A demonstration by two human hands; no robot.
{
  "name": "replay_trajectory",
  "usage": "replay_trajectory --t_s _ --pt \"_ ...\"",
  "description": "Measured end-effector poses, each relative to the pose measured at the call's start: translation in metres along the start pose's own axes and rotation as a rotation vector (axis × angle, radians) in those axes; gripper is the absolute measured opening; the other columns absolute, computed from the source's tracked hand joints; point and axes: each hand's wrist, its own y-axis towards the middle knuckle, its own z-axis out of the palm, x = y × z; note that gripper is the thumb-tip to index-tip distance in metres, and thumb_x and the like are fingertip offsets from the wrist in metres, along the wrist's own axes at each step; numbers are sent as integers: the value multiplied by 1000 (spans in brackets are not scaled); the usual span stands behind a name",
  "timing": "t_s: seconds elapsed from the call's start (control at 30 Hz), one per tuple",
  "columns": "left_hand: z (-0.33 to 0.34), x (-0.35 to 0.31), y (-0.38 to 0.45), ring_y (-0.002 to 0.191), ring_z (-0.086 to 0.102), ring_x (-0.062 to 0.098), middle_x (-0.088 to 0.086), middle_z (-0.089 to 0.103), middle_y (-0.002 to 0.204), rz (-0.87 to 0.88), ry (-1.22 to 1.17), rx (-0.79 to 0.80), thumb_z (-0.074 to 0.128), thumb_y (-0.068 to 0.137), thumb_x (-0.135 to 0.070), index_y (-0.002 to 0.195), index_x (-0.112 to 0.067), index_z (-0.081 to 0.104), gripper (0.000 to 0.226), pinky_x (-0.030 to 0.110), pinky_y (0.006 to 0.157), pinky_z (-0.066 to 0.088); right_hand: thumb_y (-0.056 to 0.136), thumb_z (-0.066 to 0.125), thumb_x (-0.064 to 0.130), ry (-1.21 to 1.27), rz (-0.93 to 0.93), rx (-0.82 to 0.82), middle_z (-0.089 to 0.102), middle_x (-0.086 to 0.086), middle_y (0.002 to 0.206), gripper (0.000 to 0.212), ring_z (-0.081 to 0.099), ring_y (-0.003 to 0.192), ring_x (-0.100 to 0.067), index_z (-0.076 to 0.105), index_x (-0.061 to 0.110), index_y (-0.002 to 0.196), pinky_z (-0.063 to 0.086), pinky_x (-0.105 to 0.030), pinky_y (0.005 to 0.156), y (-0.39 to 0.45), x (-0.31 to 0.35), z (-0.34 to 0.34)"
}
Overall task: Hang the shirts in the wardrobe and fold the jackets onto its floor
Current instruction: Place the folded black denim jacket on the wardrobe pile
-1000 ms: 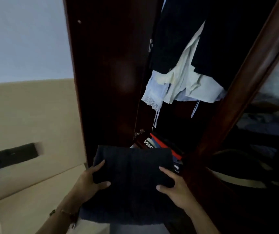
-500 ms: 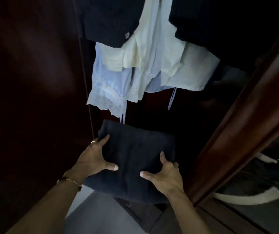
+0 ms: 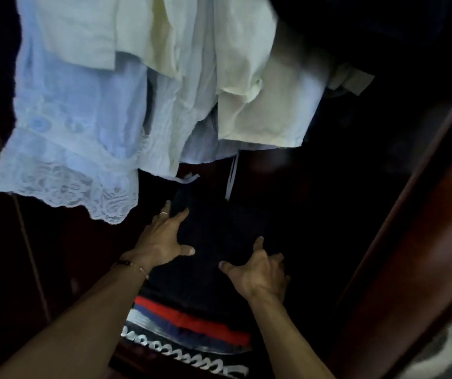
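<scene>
A folded dark jacket [image 3: 216, 236] lies low inside the wardrobe, on top of a folded red, blue and white garment [image 3: 192, 326]. My left hand [image 3: 162, 242] rests on the jacket's left side, fingers straight along its edge and thumb spread across the top. My right hand [image 3: 257, 272] holds the jacket's near right corner, with the thumb out, the index finger on top and the other fingers curled over the edge. Pale shirts [image 3: 142, 86] hang above, a lace hem [image 3: 63, 184] lowest on the left. The jacket's far end is lost in shadow.
The dark wooden wardrobe frame [image 3: 410, 255] slants down the right side. The wardrobe's left wall [image 3: 14, 255] is close beside my left arm. The hanging hems reach almost to my left hand. A grey and white cloth [image 3: 449, 348] lies outside at the bottom right.
Both hands have carried the folded jacket forward and down into the wardrobe, under the hanging shirts, onto the red and blue stack. My view has moved closer in.
</scene>
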Motion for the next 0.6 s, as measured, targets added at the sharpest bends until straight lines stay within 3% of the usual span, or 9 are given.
replay_trajectory --t_s 0.07,0.13,0.2,0.3,0.37,0.47,0.53,0.6 --pt "21 1 6 149 9 33 4 -12 164 5 164 82 55 94 -53 155 -33 20 73 48 119 19 76 53 79 -85 2 -5 28 -22 149 102 37 134 -37 15 27 156 31 -48 111 11 -5 14" --pt "41 6 2 150 8 29 -1 4 165 1 254 45 31 102 -54 152 -34 31 54 45 120 12 82 39 81 -209 -24 -22 16 -24 156 94 30 138 -41 18 25 156 24 -53 112 18 -11 26" --pt "55 11 -2 151 11 23 -3 24 161 67 246 -126 22 103 -51 139 -30 54 52 44 121 7 90 27 74 -365 -69 -83 1 -23 161 81 14 143 -47 20 26 155 7 -63 114 21 -15 35" --pt "63 15 -14 139 41 24 1 60 136 295 275 -422 27 98 -47 99 -19 78 57 50 117 18 101 21 55 -485 -256 -197 -10 -19 162 64 -16 145 -46 22 20 155 -22 -67 106 17 -8 37" --pt "71 22 -26 131 51 23 -1 66 128 331 312 -369 23 101 -50 112 -18 74 62 48 113 23 103 15 50 -455 -352 -169 -5 -20 162 63 -15 147 -41 17 16 155 -23 -63 109 10 -2 43" --pt "77 37 -31 134 49 19 -4 60 137 234 381 -197 6 101 -58 135 -25 59 71 42 110 20 89 -9 61 -386 -341 -28 -3 -22 162 80 -8 150 -37 -1 19 157 -16 -56 116 3 -10 60" --pt "73 37 -24 142 38 16 -6 49 147 207 401 -165 -13 91 -68 144 -30 47 89 38 112 12 85 -16 63 -370 -326 6 -7 -22 162 83 -10 150 -35 -9 20 155 -12 -53 119 10 -17 65" --pt "69 30 -19 150 16 14 -9 27 160 187 363 -126 -35 68 -76 153 -34 27 114 37 115 -2 93 -6 63 -362 -315 46 -7 -22 162 76 -9 150 -35 -8 19 156 -10 -50 120 17 -22 64"
